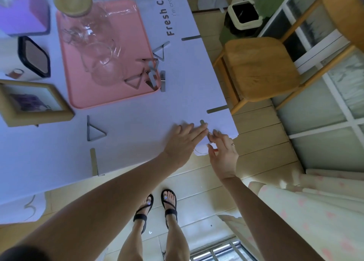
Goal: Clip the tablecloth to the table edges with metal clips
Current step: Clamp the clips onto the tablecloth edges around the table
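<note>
A pale lilac tablecloth (137,123) covers the table. My left hand (183,140) lies flat on the cloth near the front right corner, fingers apart. My right hand (222,152) pinches a metal clip (204,129) at the table's front edge beside that corner; only the clip's top strip shows past my fingers. Three clips sit on edges: one on the front edge (94,161), two on the right edge (216,109) (191,38). A loose triangular clip (94,130) lies on the cloth. Several more clips (149,71) lie at the corner of a pink tray (78,95).
A glass jar with a wooden lid (78,10) and glass cups stand on the tray. A picture frame (33,101), a white canister (29,58) and a purple box (23,10) sit at the left. A wooden chair (262,69) and a bin (244,14) stand right of the table.
</note>
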`<state>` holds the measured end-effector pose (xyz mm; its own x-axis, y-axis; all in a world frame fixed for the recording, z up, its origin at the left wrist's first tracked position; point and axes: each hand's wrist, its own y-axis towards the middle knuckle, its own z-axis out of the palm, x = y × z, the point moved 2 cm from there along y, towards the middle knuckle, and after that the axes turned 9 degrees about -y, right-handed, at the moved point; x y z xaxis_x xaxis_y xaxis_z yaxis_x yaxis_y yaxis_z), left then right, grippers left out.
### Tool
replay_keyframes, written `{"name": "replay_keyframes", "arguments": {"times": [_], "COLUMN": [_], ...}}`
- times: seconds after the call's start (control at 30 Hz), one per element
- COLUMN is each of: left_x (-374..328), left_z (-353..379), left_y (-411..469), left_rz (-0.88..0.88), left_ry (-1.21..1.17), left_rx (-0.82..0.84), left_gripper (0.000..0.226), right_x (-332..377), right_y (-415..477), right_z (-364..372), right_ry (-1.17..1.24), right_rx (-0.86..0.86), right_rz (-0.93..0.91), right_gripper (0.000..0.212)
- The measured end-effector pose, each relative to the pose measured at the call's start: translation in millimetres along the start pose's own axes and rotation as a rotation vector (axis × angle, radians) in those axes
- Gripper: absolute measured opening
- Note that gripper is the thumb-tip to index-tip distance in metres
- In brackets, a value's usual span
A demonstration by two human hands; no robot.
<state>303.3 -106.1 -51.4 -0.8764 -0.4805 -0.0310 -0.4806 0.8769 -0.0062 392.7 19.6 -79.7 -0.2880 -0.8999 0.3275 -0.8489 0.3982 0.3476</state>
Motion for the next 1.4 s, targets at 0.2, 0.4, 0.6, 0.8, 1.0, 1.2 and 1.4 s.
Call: {"name": "replay_keyframes", "arguments": {"times": [0.2, 0.4, 0.6, 0.8, 1.0, 1.2, 1.4], "left_x": [-0.9, 1.2, 1.6, 4.1, 3.0, 0.5, -6.5], "left_z": [-2.2, -3.2, -1.5, -1.2, 6.9, 15.7, 24.8], "left_y": [1.3, 2.7, 4.4, 6.5, 4.7, -1.7, -3.1], "left_rz": [-0.011, 0.000, 0.050, 0.019, 0.051, -0.025, -0.056], "left_ry": [-0.010, -0.086, -0.099, -0.210, -0.144, -0.126, -0.175], "left_rx": [0.057, 0.022, 0.188, 0.172, 0.013, 0.031, -0.001], "left_gripper": [0.077, 0.073, 0.065, 0.066, 0.073, 0.078, 0.055], "right_x": [-1.8, -1.8, -13.0, -5.0, -2.3, -3.3, -21.1], "right_y": [-1.3, -1.8, 5.2, 10.4, 13.7, 18.5, 5.2], "right_z": [1.5, 3.1, 0.6, 0.9, 0.4, -5.5, -5.0], "right_ry": [-0.015, -0.035, -0.112, -0.166, -0.188, -0.169, -0.289], "right_rx": [0.029, 0.007, 0.005, -0.022, -0.065, 0.053, 0.013], "right_rz": [-0.020, -0.014, -0.108, -0.091, -0.080, -0.149, -0.257], "right_gripper": [0.029, 0.028, 0.018, 0.010, 0.039, 0.053, 0.030]}}
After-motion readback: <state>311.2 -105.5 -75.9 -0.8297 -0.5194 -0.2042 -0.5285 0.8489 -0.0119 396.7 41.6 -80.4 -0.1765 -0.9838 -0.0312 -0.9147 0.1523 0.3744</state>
